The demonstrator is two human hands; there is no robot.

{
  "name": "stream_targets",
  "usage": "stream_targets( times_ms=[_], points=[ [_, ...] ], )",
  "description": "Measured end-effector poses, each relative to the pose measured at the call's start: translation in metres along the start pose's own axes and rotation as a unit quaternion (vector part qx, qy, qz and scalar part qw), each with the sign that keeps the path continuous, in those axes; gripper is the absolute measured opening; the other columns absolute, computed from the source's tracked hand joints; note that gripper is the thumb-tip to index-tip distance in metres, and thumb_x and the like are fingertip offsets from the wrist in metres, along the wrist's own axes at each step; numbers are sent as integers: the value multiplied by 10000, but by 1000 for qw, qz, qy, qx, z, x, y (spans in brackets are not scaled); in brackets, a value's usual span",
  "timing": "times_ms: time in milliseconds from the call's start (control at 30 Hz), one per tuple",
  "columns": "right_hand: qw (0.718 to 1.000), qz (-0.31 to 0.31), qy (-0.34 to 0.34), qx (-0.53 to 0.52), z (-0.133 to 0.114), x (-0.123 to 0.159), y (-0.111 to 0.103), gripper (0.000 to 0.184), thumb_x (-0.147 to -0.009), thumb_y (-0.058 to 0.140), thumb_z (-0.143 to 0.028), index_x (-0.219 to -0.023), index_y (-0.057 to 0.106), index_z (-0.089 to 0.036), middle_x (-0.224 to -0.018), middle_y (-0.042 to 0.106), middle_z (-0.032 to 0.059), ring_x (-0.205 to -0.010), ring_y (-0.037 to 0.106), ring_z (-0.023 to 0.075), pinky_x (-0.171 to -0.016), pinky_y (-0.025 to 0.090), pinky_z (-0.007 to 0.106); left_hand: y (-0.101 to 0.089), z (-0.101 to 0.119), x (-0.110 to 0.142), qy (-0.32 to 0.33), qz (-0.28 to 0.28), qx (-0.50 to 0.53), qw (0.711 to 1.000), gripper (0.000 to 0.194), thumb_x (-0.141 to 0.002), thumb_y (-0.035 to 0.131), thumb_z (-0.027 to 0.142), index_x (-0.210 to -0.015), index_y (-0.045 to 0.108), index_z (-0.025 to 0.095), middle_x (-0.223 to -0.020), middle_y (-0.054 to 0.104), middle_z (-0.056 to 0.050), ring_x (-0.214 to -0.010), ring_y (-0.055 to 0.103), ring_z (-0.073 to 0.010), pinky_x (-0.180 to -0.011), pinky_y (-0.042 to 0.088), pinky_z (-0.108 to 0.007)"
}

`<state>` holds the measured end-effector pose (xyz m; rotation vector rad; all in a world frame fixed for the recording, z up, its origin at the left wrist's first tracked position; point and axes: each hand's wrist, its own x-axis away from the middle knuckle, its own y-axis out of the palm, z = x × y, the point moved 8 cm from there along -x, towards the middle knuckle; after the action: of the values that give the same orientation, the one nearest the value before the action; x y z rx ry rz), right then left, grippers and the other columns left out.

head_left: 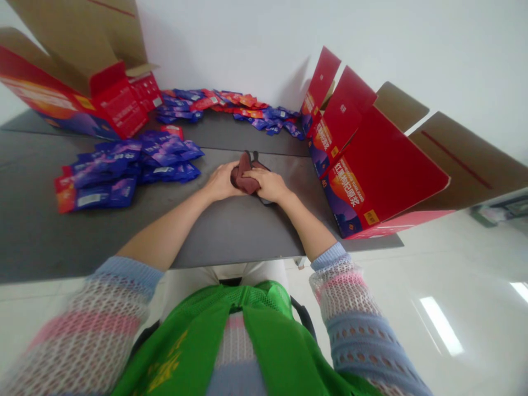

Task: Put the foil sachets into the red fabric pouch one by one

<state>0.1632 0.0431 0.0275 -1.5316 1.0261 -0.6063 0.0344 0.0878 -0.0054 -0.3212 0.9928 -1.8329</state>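
Your L hand point(221, 180) & R hand point(270, 184) both have their grip pinching the brown cloth point(246, 180), btwn them over the counter point(231, 234), w/ blue packets point(124, 159) L & red boxes point(350, 184) R.

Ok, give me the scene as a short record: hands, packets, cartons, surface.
left hand: holding maroon item, left side
right hand: holding its right side
maroon item: dark loops; exact identity unclear
packet pile: at left, mostly blue
packet row: along wall, blue and red
left carton: red, open
right cartons: red, open
table: grey
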Motion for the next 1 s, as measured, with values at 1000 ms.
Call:
stream_targets(
  times_ms=[1000],
  points=[
    [997, 9, -50, -50, -12, 2, -6, 401, -892, 502, -104, -1150, 744, -291, -1275, 706, -8, -1248, 591, 210, -1097, 420, 361, 3, 6, -1, 47, -14, -30, 998, 850, -627, 822, 566, -1335, 549, 182, -1303, 656, -124, -1179, 617, -360, -973, 456, -428]
  ],
)
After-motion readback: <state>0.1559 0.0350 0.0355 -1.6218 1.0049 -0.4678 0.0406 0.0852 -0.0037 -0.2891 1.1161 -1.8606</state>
